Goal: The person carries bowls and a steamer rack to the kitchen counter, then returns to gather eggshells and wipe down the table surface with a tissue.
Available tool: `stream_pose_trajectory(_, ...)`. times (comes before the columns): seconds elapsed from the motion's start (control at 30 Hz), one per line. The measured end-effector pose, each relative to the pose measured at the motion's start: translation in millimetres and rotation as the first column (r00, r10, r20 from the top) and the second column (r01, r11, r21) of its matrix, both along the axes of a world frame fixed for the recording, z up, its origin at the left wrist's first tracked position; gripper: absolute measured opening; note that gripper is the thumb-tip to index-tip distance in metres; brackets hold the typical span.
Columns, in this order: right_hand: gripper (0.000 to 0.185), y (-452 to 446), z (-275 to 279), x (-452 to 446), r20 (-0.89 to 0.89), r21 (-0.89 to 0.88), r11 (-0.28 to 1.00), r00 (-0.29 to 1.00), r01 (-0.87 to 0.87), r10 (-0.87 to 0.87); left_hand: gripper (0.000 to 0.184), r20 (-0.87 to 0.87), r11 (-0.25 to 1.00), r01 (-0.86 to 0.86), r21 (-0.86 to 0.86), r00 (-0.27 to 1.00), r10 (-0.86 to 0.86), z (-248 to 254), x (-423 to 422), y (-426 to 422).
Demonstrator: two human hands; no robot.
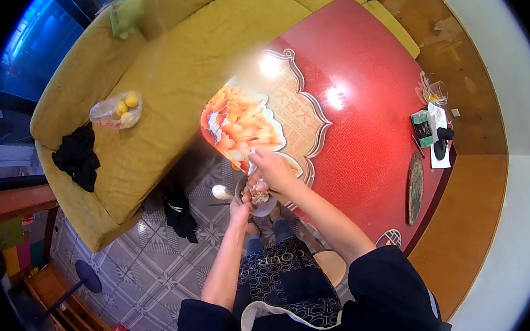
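Observation:
My left hand (pixel 240 211) is closed on the near left rim of a metal bowl (pixel 264 210), held at waist height beside the table corner. Pinkish-white pieces, which look like raw meat, lie in the bowl. Over its far side is my right hand (pixel 267 167), fingers closed together, with a small shiny whitish bit showing at the fingertips. What that bit is I cannot make out. Just left of the bowl shows a rounded white object (pixel 221 192), its kind unclear. A dark patterned apron (pixel 284 268) covers my front.
A red table (pixel 359 109) with a flower print stands ahead and right, holding a glass cup (pixel 437 92) and a dark oval board (pixel 414 189). An olive sofa (pixel 190 60) carries a bag of yellow fruit (pixel 124 109). Black cloth (pixel 179 214) lies on the tiled floor; a stool (pixel 332 268) is near my legs.

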State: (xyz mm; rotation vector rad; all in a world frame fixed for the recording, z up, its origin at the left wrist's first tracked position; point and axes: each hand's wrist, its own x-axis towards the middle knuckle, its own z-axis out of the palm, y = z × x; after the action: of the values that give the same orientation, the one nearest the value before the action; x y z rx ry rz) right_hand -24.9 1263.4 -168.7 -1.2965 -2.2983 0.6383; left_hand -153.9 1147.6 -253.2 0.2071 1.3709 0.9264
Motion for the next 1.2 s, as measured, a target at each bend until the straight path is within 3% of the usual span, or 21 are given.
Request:
stream_pose_trajectory(0.1,0.028,-25,-1,-9,-0.07,0.017,0.999,0.997,-0.038,0.039,0.05,0.029,1.0,0.026,-0.003,0.999,-0.026,2,-3,0)
stream_pose_trajectory(0.17,0.028,-43,-1,-15,-0.086,-0.073,0.996,0.995,-0.057,0.05,0.048,0.082,1.0,0.014,0.006,0.997,-0.014,1,-3,-2)
stream_pose_trajectory(0.23,0.024,-59,9,-18,-0.066,-0.052,0.997,0.996,-0.057,0.053,0.051,0.057,0.997,0.042,-0.064,0.998,-0.039,1,-3,-1)
stream_pose_trajectory(0.33,0.014,-68,15,-11,-0.394,-0.269,0.963,0.912,0.006,-0.116,0.061,0.073,1.0,0.022,-0.015,0.997,-0.021,-1,-3,0)
stream_pose_trajectory(0.37,0.012,-66,-6,-2,-0.503,-0.61,0.793,0.772,0.001,-0.388,0.067,0.081,1.0,0.011,0.002,0.997,-0.012,-3,-2,-4)
stream_pose_trajectory(0.4,0.009,-52,-2,13,-0.52,-0.707,0.707,0.686,-0.013,-0.508,0.03,0.134,0.994,-0.09,0.067,0.988,0.08,-15,0,-9)
stream_pose_trajectory(0.43,0.011,-37,1,34,-0.571,-0.806,0.564,0.493,-0.182,-0.656,0.03,0.138,0.994,-0.089,0.062,0.987,0.08,-17,0,-12)
stream_pose_trajectory(0.5,0.015,-8,15,79,-0.294,-0.944,0.329,0.523,-0.026,-0.8,0.042,0.079,0.997,-0.058,0.051,0.995,0.054,-19,0,-11)
stream_pose_trajectory(0.57,0.012,7,-9,127,-0.233,-0.897,0.414,0.633,0.153,-0.738,0.046,0.094,0.996,-0.061,0.06,0.994,0.055,-21,-1,-8)
stream_pose_trajectory(0.6,0.013,13,-4,134,-0.142,-0.822,0.475,0.693,0.315,-0.706,0.051,0.104,0.996,-0.061,0.062,0.993,0.054,-22,-1,-9)
stream_pose_trajectory(0.63,0.014,16,-13,143,-0.108,-0.644,0.616,0.743,0.453,-0.66,0.056,0.113,0.996,-0.059,0.06,0.992,0.052,-23,-1,-12)
stream_pose_trajectory(0.73,0.012,24,-11,151,-0.052,-0.662,0.559,0.713,0.5,-0.699,0.056,0.106,0.997,-0.059,0.051,0.993,0.053,-25,-1,-12)
stream_pose_trajectory(0.77,0.011,24,-15,152,0.019,-0.32,0.761,0.807,0.565,-0.591,0.056,0.105,0.997,-0.06,0.049,0.993,0.055,-26,-1,-12)
stream_pose_trajectory(0.8,0.012,24,-19,152,0.14,0.06,0.867,0.856,0.494,-0.497,0.057,0.105,0.996,-0.062,0.059,0.993,0.055,-26,-2,-12)
stream_pose_trajectory(0.9,0.014,9,1,124,0.168,0.014,0.834,0.821,0.552,-0.546,0.057,0.109,0.994,-0.073,0.078,0.992,0.065,-24,-3,-12)
stream_pose_trajectory(0.93,0.017,4,-1,118,0.187,0.11,0.861,0.841,0.497,-0.509,0.056,0.114,0.993,-0.084,0.086,0.991,0.074,-23,-3,-11)
stream_pose_trajectory(1.07,0.019,-7,-4,109,0.172,0.152,0.877,0.861,0.457,-0.478,0.055,0.094,0.996,-0.06,0.069,0.994,0.054,-23,-7,-12)
stream_pose_trajectory(1.17,0.019,-10,1,114,0.052,0.142,0.902,0.907,0.407,-0.417,0.054,0.071,0.998,-0.049,0.042,0.996,0.046,-15,-8,-11)
stream_pose_trajectory(1.2,0.019,-12,7,116,0.053,0.144,0.901,0.906,0.409,-0.42,0.061,0.089,0.999,-0.037,0.008,0.995,0.036,-11,-10,-10)
